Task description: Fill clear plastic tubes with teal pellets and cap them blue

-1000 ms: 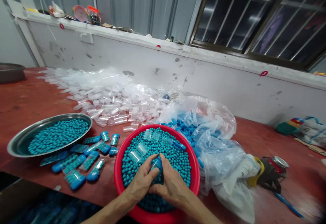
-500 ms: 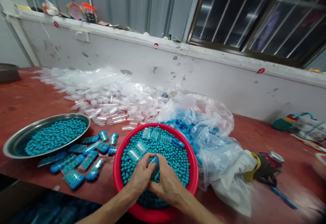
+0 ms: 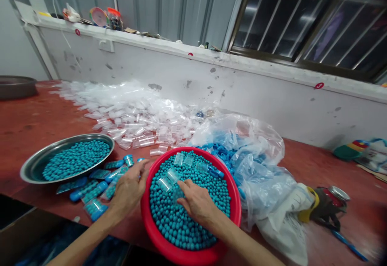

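Observation:
My right hand (image 3: 198,202) is over the red basin (image 3: 145,213), which is full of small teal balls (image 3: 193,227). Its thumb and index finger are spread at the near edge of a clear plastic case (image 3: 177,194) lying on the balls. More clear cases (image 3: 165,184) lie just beyond the fingertips. My left hand (image 3: 130,185) is left of the basin, fingers apart, above several blue-capped cases filled with balls (image 3: 95,208). It partly covers some of them. A case with a blue cap (image 3: 215,172) rests on the balls at the basin's right.
A metal dish (image 3: 28,173) of teal balls stands at the left. Many clear plastic cases (image 3: 142,116) are heaped along the wall. Right of the basin, a clear plastic bag (image 3: 260,177) lies by blue caps (image 3: 220,151). A jar with a metal lid (image 3: 338,195) is farther right.
My hands have parted from the blue-capped case they held together over the basin. The left moved to the filled cases on the left; the right stayed above the balls. The view shifted slightly.

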A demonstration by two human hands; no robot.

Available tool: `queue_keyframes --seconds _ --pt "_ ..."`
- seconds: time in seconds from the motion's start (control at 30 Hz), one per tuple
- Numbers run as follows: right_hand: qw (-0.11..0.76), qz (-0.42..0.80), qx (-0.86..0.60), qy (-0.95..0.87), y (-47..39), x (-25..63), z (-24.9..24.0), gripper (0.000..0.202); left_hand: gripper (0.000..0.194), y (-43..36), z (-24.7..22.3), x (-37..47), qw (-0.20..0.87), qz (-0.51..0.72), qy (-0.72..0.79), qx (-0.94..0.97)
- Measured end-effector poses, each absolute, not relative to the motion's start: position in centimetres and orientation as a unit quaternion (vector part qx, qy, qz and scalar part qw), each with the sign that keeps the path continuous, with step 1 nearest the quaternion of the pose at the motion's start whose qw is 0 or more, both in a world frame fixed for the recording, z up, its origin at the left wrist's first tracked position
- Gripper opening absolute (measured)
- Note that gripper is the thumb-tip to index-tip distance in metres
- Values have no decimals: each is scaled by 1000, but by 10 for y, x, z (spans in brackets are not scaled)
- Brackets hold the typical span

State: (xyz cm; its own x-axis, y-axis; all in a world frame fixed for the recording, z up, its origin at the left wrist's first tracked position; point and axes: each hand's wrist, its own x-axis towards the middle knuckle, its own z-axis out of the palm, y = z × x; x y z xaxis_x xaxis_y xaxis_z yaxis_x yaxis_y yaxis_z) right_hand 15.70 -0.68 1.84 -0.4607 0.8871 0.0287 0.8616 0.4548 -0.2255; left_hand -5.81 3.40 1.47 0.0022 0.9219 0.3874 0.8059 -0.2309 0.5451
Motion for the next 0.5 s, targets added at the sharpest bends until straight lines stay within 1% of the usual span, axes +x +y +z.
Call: queue_keyframes --seconds 0.07,0.13,0.17,0.23,0.3,0.37,0.43,0.5 --pt "27 61 -522 -850 -2 149 14 38 32 25 7 -45 74 325 568 752" --pt "-2 50 -519 -853 3 149 8 24 30 15 0 -32 72 292 540 786" --pt "-2 53 -518 -854 6 152 5 17 31 10 -3 -25 85 273 533 797" --pt "19 71 -525 -848 9 162 0 10 35 2 -7 -10 133 233 531 804" --pt "50 99 -530 -841 10 173 -4 9 39 -3 -11 5 182 193 538 800" --pt "83 132 -518 -841 8 181 -8 7 43 -2 -13 17 208 159 549 794" --pt "123 172 -498 -841 3 186 -10 9 38 2 -14 25 232 137 535 801" --pt "162 220 -487 -829 -2 189 -10 13 27 7 -14 29 272 125 494 816"
